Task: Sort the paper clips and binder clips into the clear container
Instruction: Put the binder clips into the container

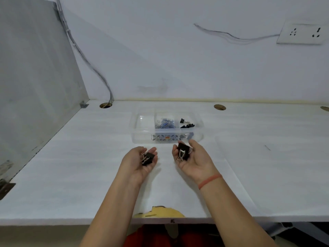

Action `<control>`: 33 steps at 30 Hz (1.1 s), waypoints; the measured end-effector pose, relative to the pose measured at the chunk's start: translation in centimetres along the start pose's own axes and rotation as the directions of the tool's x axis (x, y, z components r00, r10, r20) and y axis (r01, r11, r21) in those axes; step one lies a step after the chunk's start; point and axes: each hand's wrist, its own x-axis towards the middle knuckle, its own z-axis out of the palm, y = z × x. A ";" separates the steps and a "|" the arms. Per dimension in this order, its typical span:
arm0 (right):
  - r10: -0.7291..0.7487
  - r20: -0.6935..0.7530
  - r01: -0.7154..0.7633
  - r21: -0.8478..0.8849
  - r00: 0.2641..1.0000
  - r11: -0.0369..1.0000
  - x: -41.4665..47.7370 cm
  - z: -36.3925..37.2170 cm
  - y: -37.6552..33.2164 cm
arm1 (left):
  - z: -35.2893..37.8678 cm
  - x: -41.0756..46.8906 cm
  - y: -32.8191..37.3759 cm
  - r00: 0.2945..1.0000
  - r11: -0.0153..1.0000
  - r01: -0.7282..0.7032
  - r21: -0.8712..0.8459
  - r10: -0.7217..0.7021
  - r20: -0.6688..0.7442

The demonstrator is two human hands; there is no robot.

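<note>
A clear container (pixel 142 135) with three compartments stands on the white table, just beyond my hands. Its left compartment looks empty, the middle one holds blue paper clips (pixel 164 123), the right one holds black binder clips (pixel 186 123). My left hand (pixel 138 162) is palm up in front of the container, cupping black binder clips (pixel 147 158) with silver handles. My right hand (pixel 195 158) is also palm up, close to the container's front right corner, fingers curled around more black binder clips (pixel 183 152). A red thread circles my right wrist.
The white table (pixel 71 175) meets a grey partition on the left and a wall behind. Cable holes (pixel 106 105) (pixel 219 107) sit along the back edge, with cables rising from the left one. A wall socket (pixel 302 33) is at upper right. A yellow patch (pixel 160 212) marks the table's front edge.
</note>
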 end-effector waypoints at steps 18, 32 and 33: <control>-0.255 -0.059 0.100 -0.816 0.965 0.569 9.4 8.2 -11.9 | 17.4 12.7 1.0 0.982 0.859 -0.048 0.510 -0.052 0.180; -0.623 0.072 0.418 -0.800 0.779 0.431 -1.9 -0.8 -11.8 | 13.5 3.7 -4.8 0.803 0.573 -0.592 0.566 0.482 0.352; -0.671 0.104 0.355 -0.901 0.734 0.250 -3.3 -2.7 -12.1 | 13.1 3.0 -5.6 0.811 0.581 -0.584 0.567 0.454 0.370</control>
